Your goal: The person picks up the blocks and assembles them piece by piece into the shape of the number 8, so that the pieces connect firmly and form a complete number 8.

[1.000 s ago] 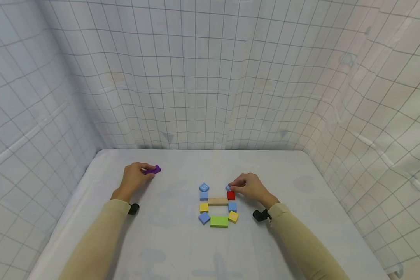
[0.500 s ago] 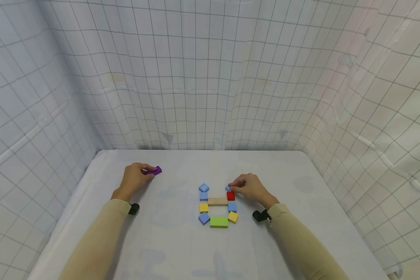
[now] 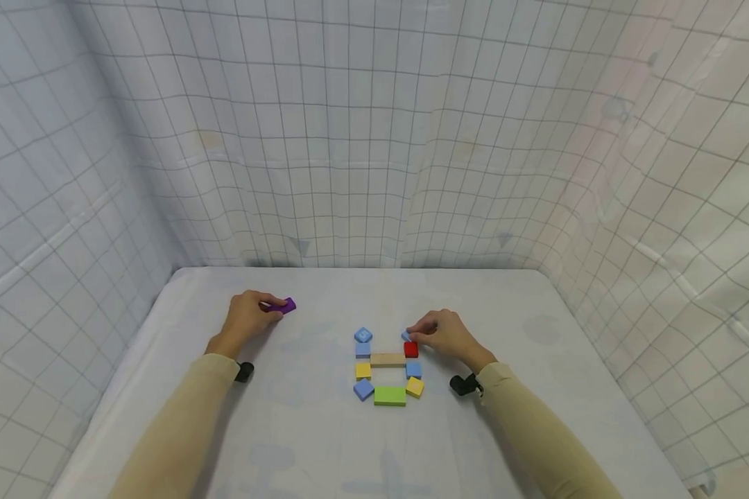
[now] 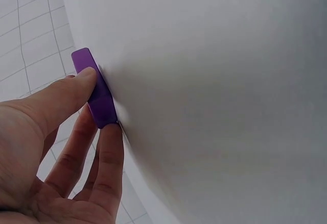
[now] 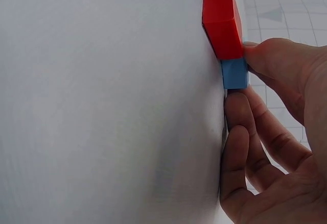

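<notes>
Between thumb and fingers my left hand [image 3: 247, 317] pinches a purple block [image 4: 98, 89], close over the table at the far left. My right hand [image 3: 446, 334] pinches a small blue block [image 5: 234, 74] at the upper right end of a block layout. That block sits right beside a red block [image 3: 410, 349]; fingers partly hide it in the head view. A tan plank [image 3: 388, 360] lies across the layout's middle, and a green block [image 3: 390, 396] lies at its near side. On the left column are a blue diamond-turned block [image 3: 363, 335] and a yellow block [image 3: 363, 371].
The layout's right column also has a blue block [image 3: 414, 370] and a turned yellow block [image 3: 415, 387]. Another turned blue block [image 3: 364, 389] lies at the near left. A white cloth covers the table [image 3: 312, 443], and grid-patterned curtains [image 3: 374, 173] surround it.
My left hand has moved slightly to the right with the purple block. The right hand stays at the small blue block, and the layout looks the same.
</notes>
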Available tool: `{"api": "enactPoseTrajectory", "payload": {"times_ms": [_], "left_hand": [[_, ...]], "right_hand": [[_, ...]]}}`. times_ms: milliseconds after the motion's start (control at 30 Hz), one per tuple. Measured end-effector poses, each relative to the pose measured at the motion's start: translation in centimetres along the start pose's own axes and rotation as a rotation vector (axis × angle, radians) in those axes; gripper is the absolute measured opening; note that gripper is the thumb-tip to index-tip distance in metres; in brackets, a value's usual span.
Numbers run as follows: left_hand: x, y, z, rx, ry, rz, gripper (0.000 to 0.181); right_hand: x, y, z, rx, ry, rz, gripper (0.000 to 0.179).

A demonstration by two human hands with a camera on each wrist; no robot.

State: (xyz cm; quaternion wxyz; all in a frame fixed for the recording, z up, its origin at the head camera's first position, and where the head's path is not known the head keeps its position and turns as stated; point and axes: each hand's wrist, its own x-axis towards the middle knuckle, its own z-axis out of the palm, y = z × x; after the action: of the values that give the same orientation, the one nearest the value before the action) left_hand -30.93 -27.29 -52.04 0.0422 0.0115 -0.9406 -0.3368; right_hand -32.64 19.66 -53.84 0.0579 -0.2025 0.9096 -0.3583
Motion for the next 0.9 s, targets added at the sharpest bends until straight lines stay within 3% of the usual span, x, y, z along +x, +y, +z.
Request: {"api": "enactPoseTrajectory", "payload": {"times_ms": [500,533,733,767,900], "left_hand": [[0.8,1.7,1.5,-0.017,-0.025,0.027,0.024],[1.3,0.8,1.9,-0.042,-0.018,0.061,0.022],[1.5,1.6,2.6,-0.063,-0.026,0.076,0.02],[1.2,2.6,2.4,-0.041,-0.034,0.054,0.021],[2.0,1.9,3.6,-0.053,-0.045,0.066,0.02]], "right_hand": [[0.0,-0.2,0.0,0.004,0.0,0.019,0.009],[0.0,-0.2,0.0,0.002,-0.001,0.023,0.009],[0.1,-0.3,0.0,-0.019,-0.004,0.033,0.01],[0.1,-0.4,0.0,-0.021,-0.005,0.031,0.01],[0.1,-0.4,0.0,-0.021,-0.009,0.035,0.01]]}}
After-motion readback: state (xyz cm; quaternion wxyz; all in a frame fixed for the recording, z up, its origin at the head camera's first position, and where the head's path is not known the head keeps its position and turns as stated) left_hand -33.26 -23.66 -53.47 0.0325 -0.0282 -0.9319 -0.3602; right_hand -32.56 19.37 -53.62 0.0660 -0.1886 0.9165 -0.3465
